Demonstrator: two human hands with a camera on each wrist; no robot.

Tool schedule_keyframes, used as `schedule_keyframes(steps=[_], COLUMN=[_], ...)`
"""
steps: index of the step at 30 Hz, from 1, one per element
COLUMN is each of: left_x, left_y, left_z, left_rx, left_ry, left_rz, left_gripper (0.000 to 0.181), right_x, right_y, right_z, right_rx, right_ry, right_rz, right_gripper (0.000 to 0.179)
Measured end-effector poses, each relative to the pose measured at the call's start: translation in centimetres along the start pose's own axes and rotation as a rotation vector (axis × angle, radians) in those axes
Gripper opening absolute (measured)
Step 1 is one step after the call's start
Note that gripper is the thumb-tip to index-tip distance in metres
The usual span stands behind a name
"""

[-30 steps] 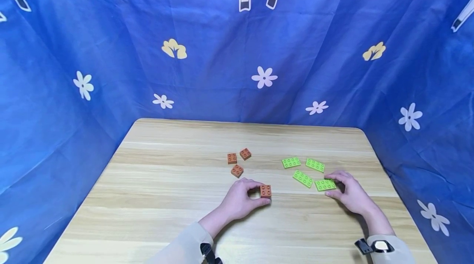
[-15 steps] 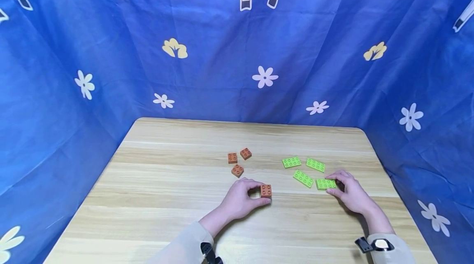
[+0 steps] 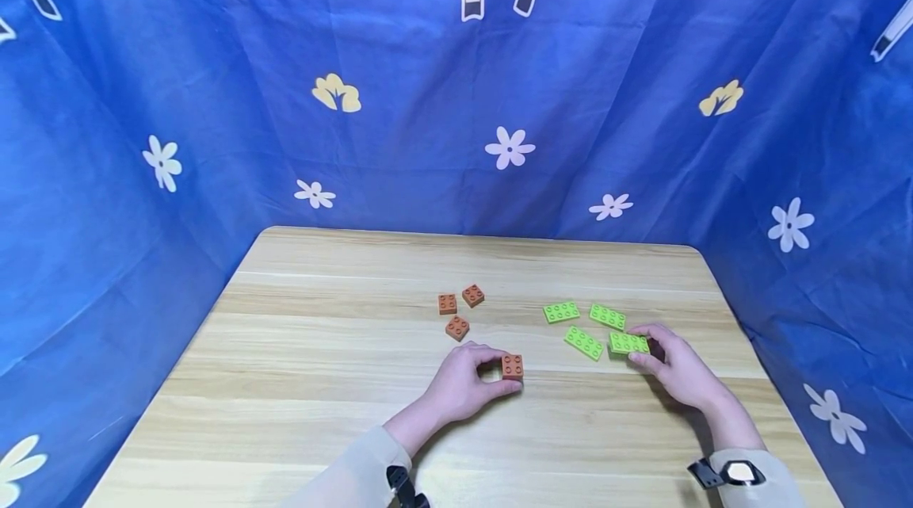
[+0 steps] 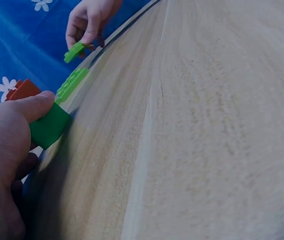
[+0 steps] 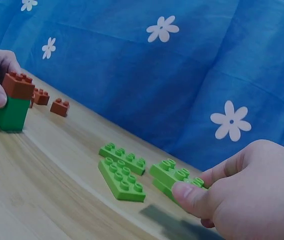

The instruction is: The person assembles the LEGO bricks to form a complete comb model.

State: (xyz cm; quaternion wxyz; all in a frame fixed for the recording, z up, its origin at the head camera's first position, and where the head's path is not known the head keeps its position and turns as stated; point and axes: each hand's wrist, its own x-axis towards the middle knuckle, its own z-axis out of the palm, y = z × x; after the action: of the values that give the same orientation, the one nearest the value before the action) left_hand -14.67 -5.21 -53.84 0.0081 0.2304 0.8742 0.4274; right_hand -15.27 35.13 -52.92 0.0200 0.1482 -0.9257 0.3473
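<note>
Left hand point(image 3: 460, 385) had a pinch grip on the brown four-stud brick point(image 3: 512, 367) atop a green block point(image 5: 10, 114), probably to steady it on the table point(image 3: 321, 318). Right hand point(image 3: 674, 369) pinched a lime eight-stud brick point(image 3: 628, 343) just off the table, sides only, leaving the top mostly free I guess.

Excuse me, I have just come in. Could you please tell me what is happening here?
A person is handling toy building bricks at a wooden table. The left hand grips a reddish-brown four-stud brick stacked on a dark green block. The right hand pinches a lime-green eight-stud brick just above the tabletop. Three other lime-green bricks lie nearby, and three loose reddish-brown bricks lie beyond the left hand.
</note>
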Motion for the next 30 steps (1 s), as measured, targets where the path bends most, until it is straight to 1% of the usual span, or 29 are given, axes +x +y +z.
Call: schedule_keyframes(steps=[6, 12, 21, 30], left_x=[0.1, 0.1, 0.1, 0.2], left_y=[-0.1, -0.1, -0.1, -0.1], left_z=[0.0, 0.1, 0.2, 0.1], left_rx=[0.003, 0.008, 0.022, 0.020], left_ry=[0.000, 0.004, 0.003, 0.006], left_rz=[0.000, 0.005, 0.006, 0.011], left_gripper=[0.050, 0.050, 0.052, 0.051], right_x=[0.4, 0.7, 1.1, 1.4], right_y=[-1.6, -3.6, -5.3, -6.7], right_z=[-0.4, -0.7, -0.7, -0.4], right_rx=[0.041, 0.042, 0.061, 0.073], right_ry=[0.022, 0.059, 0.082, 0.062], right_rz=[-0.046, -0.110, -0.161, -0.191], right_gripper=[0.034, 0.034, 0.033, 0.033])
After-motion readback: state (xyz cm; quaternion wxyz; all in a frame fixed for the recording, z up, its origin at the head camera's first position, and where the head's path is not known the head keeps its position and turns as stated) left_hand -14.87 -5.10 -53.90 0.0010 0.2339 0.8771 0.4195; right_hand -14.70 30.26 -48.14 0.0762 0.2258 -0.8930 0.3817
